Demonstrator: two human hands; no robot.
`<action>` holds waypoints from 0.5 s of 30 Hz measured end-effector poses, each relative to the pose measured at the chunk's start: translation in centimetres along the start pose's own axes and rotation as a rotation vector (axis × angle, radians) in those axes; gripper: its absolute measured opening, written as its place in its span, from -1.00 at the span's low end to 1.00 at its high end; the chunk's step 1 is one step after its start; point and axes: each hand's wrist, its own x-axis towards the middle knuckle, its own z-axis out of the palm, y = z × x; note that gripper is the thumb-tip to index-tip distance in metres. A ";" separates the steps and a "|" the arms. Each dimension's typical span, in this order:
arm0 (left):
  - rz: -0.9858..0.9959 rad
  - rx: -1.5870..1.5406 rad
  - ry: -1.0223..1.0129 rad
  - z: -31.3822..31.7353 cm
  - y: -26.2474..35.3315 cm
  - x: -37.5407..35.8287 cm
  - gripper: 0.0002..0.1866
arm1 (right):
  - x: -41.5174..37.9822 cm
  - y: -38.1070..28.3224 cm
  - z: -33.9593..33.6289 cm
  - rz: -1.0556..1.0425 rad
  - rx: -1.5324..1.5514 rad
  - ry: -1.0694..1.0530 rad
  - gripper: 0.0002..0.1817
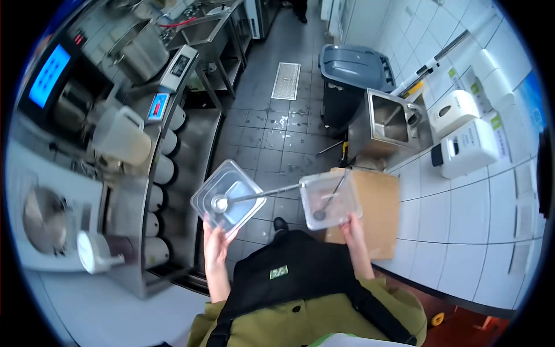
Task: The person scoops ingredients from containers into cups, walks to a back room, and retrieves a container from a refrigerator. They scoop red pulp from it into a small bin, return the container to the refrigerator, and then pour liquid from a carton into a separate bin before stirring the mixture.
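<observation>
At 8 o'clock, the left hand (216,246) grips a clear square tub (238,186) holding a silvery ladle (260,194); at 4, the right hand (354,232) clasps a cloudy tub (342,203), a dark ladle (319,214) showing there. Steel shelving (191,168) stands at 9, wet grey floor tiles (254,136) lie at 12, a lidded bin (354,65) at 1. The silvery handle's long axis points nearly to 3, the dark one's to 1.

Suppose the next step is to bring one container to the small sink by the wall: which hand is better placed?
Probably the right hand: its clear container is on the same side as the small sink and looks nearer to it. The left hand holds the other container, farther away.
</observation>
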 end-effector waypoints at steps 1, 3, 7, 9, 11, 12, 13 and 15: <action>-0.010 -0.060 -0.040 3.1 2.7 1.5 -0.18 | 1.5 -0.4 2.9 0.011 0.003 -0.001 -0.86; -0.021 -0.056 -0.067 5.7 6.6 7.0 -0.18 | 5.3 -2.6 9.0 -0.005 -0.020 -0.025 -0.86; -0.005 -0.047 -0.104 10.9 12.7 19.6 -0.19 | 15.6 -4.0 19.2 0.006 0.108 -0.034 -0.89; 0.015 -0.031 -0.059 14.3 15.2 26.8 -0.16 | 21.5 -4.7 23.7 0.013 0.121 -0.037 -0.92; 0.010 -0.001 -0.080 16.5 17.0 35.3 -0.15 | 27.3 -5.3 28.5 -0.004 0.129 -0.021 -0.92; 0.003 0.020 -0.092 17.2 18.0 39.6 -0.14 | 30.3 -5.8 30.5 -0.022 0.101 -0.067 -0.93; 0.033 0.039 -0.158 19.1 19.2 43.8 -0.15 | 32.9 -6.3 33.2 -0.038 0.127 -0.034 -0.93; -0.039 0.069 -0.200 22.7 22.0 51.5 -0.14 | 37.5 -7.9 38.6 -0.077 0.138 0.027 -0.94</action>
